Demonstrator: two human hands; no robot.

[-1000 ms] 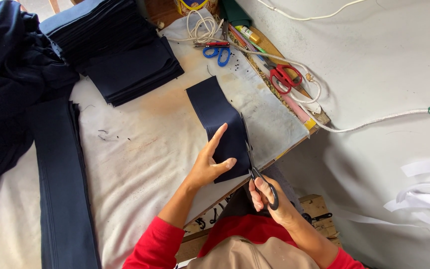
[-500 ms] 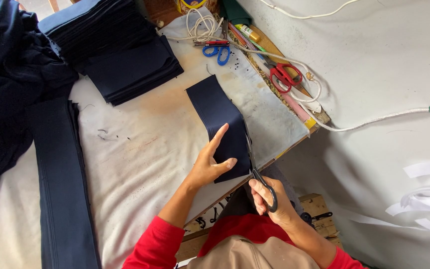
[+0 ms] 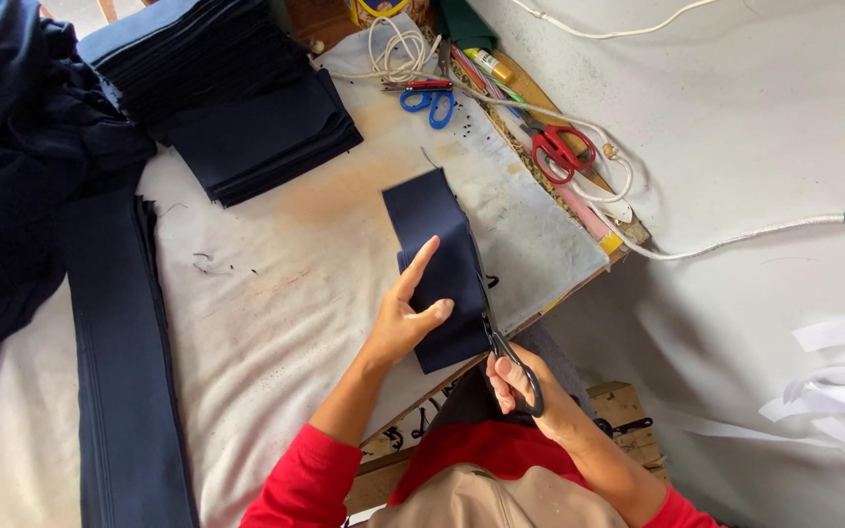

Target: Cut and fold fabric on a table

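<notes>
1. My right hand point(image 3: 520, 383) has its grip closed through the loops of the black scissors point(image 3: 509, 360), whose blades lie along the right edge of the dark navy fabric piece point(image 3: 442, 264), near the front edge of the surface point(image 3: 286, 293).
2. My left hand point(image 3: 408, 318) lies flat on that piece with no closed grip: palm down, forefinger stretched along the cloth, thumb spread to the side, pinning it to the surface.
3. The piece looks thin, light and limp, so I judge it would slide or pucker if not held down; pressing close beside the blades seems the best hold, and lifting by a corner would let it droop.
4. Farther off, at the left, long navy strips point(image 3: 119, 391) lie on the surface.
5. Beyond, a stack of cut navy pieces point(image 3: 246, 117) rests well apart from my hands.
6. Farthest, blue-handled scissors point(image 3: 427, 101), red-handled scissors point(image 3: 555, 149) and white cord point(image 3: 393, 49) lie at the surface's right edge.
</notes>
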